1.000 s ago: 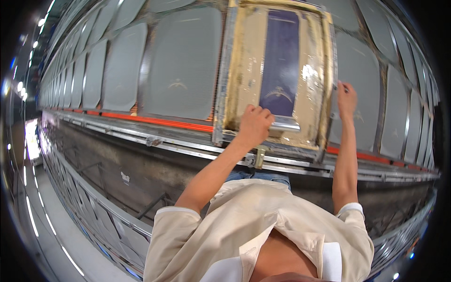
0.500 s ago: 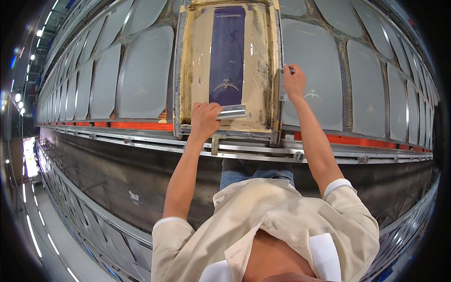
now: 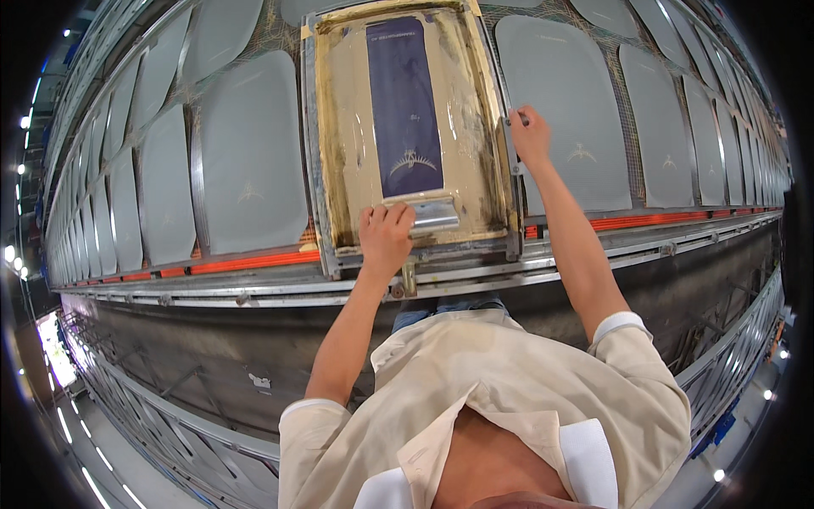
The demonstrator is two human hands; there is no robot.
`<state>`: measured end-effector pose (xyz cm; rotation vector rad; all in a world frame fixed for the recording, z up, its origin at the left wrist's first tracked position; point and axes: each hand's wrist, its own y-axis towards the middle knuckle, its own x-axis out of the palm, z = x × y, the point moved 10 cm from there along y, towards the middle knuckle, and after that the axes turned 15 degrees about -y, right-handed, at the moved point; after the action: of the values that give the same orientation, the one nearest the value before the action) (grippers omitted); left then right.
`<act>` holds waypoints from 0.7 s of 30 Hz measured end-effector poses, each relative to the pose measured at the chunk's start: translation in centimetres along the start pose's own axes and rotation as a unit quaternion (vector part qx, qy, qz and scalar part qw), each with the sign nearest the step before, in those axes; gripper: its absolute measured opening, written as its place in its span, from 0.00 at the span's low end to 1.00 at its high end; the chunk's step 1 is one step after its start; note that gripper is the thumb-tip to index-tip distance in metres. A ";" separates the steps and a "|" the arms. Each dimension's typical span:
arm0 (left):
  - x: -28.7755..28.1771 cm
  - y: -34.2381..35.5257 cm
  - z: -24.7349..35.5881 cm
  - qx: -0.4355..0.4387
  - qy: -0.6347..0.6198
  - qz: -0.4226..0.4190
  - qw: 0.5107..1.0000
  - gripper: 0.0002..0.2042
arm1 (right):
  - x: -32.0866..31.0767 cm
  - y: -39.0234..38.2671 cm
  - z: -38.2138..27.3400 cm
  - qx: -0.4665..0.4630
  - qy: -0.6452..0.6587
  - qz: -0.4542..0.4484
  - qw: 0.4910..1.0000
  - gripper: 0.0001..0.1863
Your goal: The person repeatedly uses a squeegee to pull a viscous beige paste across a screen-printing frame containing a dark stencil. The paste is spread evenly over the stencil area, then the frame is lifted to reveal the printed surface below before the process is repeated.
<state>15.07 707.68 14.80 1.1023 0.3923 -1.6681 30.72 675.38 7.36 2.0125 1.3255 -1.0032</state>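
Note:
My left hand [image 3: 387, 237] is closed round one end of a metal squeegee [image 3: 437, 215]. The squeegee lies across the near end of a printing screen, just below a long dark purple stencil area [image 3: 405, 110] with a pale arched emblem. Worn, tape-edged sides make up the screen frame [image 3: 314, 161], and beige film surrounds the purple strip. On the right side of the frame, my right hand [image 3: 530, 136] is closed round a small dark handle [image 3: 515, 120]; its fingers partly hide it.
Rows of grey rounded panels [image 3: 250, 153] lie on the long table at both sides of the frame, several with faint pale emblems. A metal rail [image 3: 280, 294] runs along the table's near edge, beside an orange-red strip [image 3: 246, 263]. Another rack [image 3: 203, 416] stands behind me.
The squeegee has come slightly nearer to me, off the purple area's lower edge. My right hand keeps its place on the frame's side. The whole view has tilted a little.

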 end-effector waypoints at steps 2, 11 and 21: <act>-0.1 3.7 -2.3 0.020 0.010 0.019 1.000 0.21 | 0.2 0.4 0.5 -0.014 -0.035 -0.013 0.999 0.15; -0.7 29.8 -16.2 0.083 0.026 0.063 0.994 0.14 | 0.2 11.1 -13.4 -0.201 -0.033 -0.046 0.978 0.22; 0.9 43.3 -22.9 -0.073 -0.020 -0.158 0.985 0.10 | 13.8 22.8 -28.1 -0.394 -0.291 -0.224 0.842 0.15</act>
<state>63.97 706.29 13.11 0.9310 0.6801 -1.9016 63.45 695.23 13.28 0.7150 1.5222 -0.9244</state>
